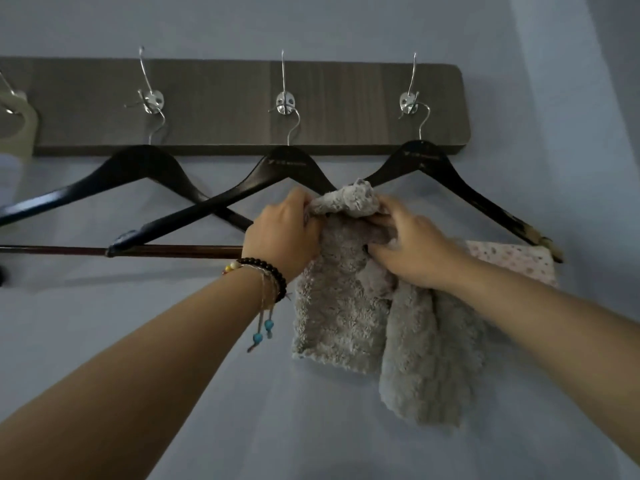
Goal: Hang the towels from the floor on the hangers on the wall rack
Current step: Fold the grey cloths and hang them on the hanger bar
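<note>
A fluffy grey towel [349, 317] hangs over the crossbar of the middle black hanger [221, 199], bunched at the top and drooping in two flaps. My left hand [284, 233] grips the bunched top at its left side. My right hand [412, 247] presses and pinches the folds on the right. A white dotted towel [512, 259] hangs on the right hanger [450, 178], partly hidden behind my right arm. The left hanger [114, 174] carries nothing. All three hang from metal hooks on a dark wooden wall rack [221, 98].
A pale strap-like object [19, 126] hangs on a hook at the rack's far left edge. The hangers overlap one another at their arms. A plain blue-grey wall [173, 341] lies below the rack.
</note>
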`<state>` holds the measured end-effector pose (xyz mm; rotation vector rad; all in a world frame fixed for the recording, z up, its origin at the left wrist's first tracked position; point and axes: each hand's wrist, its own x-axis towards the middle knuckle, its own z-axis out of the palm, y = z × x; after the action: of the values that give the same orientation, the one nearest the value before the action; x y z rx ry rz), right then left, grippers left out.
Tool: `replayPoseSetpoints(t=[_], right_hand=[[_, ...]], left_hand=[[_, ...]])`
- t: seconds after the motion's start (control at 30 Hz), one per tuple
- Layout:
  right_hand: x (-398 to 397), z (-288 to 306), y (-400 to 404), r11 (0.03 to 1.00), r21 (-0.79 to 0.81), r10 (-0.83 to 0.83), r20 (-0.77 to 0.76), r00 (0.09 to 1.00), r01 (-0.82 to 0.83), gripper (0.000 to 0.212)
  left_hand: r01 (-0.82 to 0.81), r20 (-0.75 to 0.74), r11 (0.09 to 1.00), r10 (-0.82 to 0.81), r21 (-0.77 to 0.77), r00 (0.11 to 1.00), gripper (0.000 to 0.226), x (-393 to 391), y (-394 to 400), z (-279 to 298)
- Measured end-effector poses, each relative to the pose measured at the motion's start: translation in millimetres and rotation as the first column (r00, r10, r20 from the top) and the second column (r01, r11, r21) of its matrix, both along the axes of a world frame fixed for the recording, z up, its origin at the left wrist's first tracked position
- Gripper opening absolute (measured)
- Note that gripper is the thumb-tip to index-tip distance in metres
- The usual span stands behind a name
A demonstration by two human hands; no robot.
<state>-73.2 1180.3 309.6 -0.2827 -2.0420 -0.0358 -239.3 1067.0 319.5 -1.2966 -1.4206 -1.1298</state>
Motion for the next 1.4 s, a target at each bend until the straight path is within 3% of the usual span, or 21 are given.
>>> replayPoseSetpoints(t=[0.13,0.4,0.57,0.7,0.8,0.9,1.07,1.2,1.27,1.3,1.37,1.4], right_hand=[[-3,-5,-2,0.991,0.079,-0.112,0.044,0.993,0.108,0.082],[5,-11,2,0.984,0.027,-0.174,0.032,0.984,0.173,0.107],[23,-12,4,0.997,-0.012,-0.077,0.051,0.996,0.078,0.086],[29,-9,-2,0.993,0.060,-0.106,0.071,0.992,0.102,0.069],[32,-8,-7,0.993,0.042,-0.111,0.026,0.993,0.110,0.064],[36,-11,-13,0.996,0.043,-0.081,-0.031,0.996,0.083,0.056],[44,-11,-18,0.997,0.076,-0.029,0.021,0.999,0.028,0.036],[56,2,-18,0.999,0.038,-0.036,0.260,0.965,0.027,0.041],[59,10,-22,0.999,-0.034,-0.009,0.340,0.940,0.022,0.046],[61,14,-24,0.998,-0.065,0.001,0.371,0.929,0.026,0.048],[63,22,-28,0.993,-0.104,-0.010,0.423,0.906,0.059,0.057],[65,25,-31,0.990,-0.113,-0.030,0.442,0.897,0.089,0.064]], left_hand=[[-0.113,-0.086,0.993,0.114,0.010,0.990,0.020,-1,8,-3],[0.043,-0.056,0.999,-0.044,-0.008,0.997,0.020,20,13,-10],[-0.084,-0.223,0.995,0.094,0.057,0.970,0.025,44,11,-12],[-0.038,-0.284,0.986,0.083,0.160,0.955,0.036,54,9,-4],[-0.081,0.023,0.990,0.084,-0.116,0.996,0.042,56,4,16],[0.098,0.308,0.921,0.025,-0.377,0.951,0.030,58,-1,29],[0.086,0.289,0.896,0.049,-0.435,0.956,0.018,67,-7,39],[0.164,0.278,0.809,-0.001,-0.565,0.960,0.014,74,-11,42],[0.458,0.482,0.705,-0.187,-0.541,0.856,0.012,73,-17,37],[0.633,0.602,0.605,-0.295,-0.483,0.742,0.012,70,-21,34],[0.907,0.815,0.336,-0.431,-0.253,0.387,0.018,60,-24,28],[0.971,0.873,0.218,-0.448,-0.102,0.193,0.023,54,-24,25]])
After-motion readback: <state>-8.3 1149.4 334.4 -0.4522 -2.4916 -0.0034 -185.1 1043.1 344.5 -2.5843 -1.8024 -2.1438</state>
